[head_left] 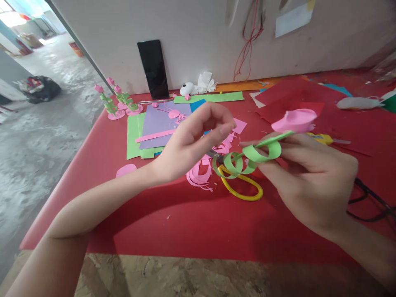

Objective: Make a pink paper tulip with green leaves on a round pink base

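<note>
My right hand (309, 173) pinches a paper flower by its green stem. The paper flower (293, 120) has a pink head, and a curled green strip (261, 152) spirals around the stem. To its left, my left hand (198, 142) is raised with fingers bent and the thumb meeting the fingertips; whatever may be between them is hidden. Below the green curl lie scissors (243, 194) with yellow handles, their blades partly covered. Pink paper scraps (199, 175) are scattered under and beside my left hand.
Small finished paper flowers (116, 113) stand on round pink bases at the table's left edge. Coloured sheets (167, 119) lie behind my left hand. A black phone (154, 69) leans on the wall. Red sheets (287, 93), a yellow cutter (323, 138) and black-framed glasses (369, 202) are rightward.
</note>
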Demonstrator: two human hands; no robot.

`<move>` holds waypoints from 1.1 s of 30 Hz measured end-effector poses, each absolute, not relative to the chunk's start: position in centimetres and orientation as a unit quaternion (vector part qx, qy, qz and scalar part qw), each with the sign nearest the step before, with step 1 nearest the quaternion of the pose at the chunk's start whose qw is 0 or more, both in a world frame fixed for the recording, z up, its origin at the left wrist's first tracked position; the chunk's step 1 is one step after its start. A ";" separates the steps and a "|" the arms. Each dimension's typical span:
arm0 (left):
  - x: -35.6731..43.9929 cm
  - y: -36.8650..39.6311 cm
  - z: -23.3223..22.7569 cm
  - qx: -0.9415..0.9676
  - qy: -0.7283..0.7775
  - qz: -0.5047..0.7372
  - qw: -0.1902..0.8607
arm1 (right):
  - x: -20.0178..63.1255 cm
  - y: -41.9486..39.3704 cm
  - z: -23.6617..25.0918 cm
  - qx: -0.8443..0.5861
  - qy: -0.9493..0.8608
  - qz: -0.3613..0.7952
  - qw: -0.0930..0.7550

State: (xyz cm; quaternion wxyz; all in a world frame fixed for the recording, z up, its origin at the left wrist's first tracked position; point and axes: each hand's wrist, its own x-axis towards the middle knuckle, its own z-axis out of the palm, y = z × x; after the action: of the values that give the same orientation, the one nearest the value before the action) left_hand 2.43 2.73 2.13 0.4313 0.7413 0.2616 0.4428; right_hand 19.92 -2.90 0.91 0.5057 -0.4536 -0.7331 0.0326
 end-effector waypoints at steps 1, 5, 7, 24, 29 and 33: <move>2.4 2.7 2.1 0.771 0.257 0.428 0.394 | 19.9 -2.9 0.9 -0.453 -0.735 0.034 0.504; 2.3 2.8 2.2 0.866 0.215 0.363 0.268 | 19.9 -2.9 0.9 -0.442 -0.736 0.046 0.511; 2.3 2.9 2.3 0.873 0.211 0.359 0.252 | 19.8 -2.9 0.9 -0.437 -0.737 0.044 0.514; 2.3 2.7 2.4 0.829 0.238 0.416 0.288 | 19.9 -2.8 0.9 -0.444 -0.741 0.049 0.500; 2.3 3.2 2.1 0.733 0.264 0.468 0.417 | 19.9 -2.8 1.1 -0.439 -0.733 0.091 0.512; 2.3 3.5 1.9 0.692 0.271 0.413 0.527 | 19.9 -2.7 1.1 -0.446 -0.719 0.121 0.519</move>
State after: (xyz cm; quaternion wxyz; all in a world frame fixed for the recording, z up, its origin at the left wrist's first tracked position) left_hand 2.26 3.50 1.94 0.5270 0.6920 0.2707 0.4125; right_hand 19.93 -2.68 1.10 0.5193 -0.4464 -0.7186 0.1211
